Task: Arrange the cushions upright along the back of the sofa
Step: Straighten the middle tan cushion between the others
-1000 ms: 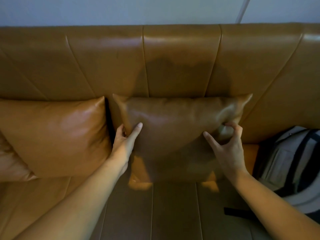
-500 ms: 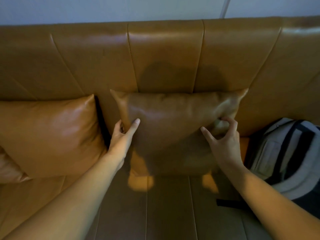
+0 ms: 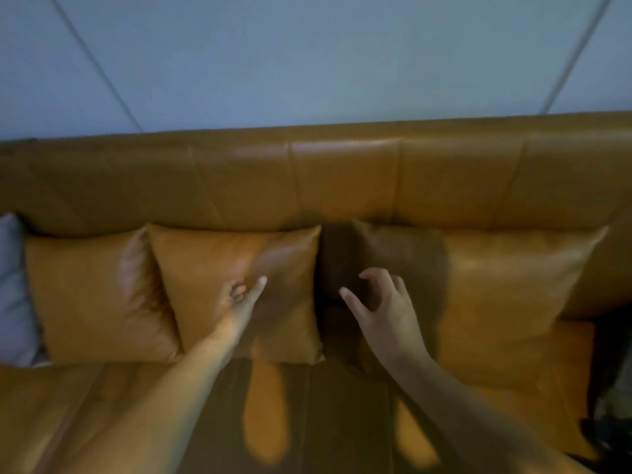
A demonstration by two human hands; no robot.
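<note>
Three cushions: the left cushion (image 3: 92,295), middle cushion (image 3: 236,265) and right cushion (image 3: 513,292) are all standing upright against the sofa back (image 3: 342,179), running from 9 to 3 o'clock.
Your left hand (image 3: 239,299): it is hovering in front of the middle cushion, forefinger extended, other fingers curled; blur is hiding whether it is touching.
Your right hand (image 3: 383,302): fingers are spreading loose and clawed, gripping nothing, over the right cushion's shadowed left edge.
Grey cushion (image 3: 10,289): it is sitting at 9 o'clock, beside the left cushion.
</note>
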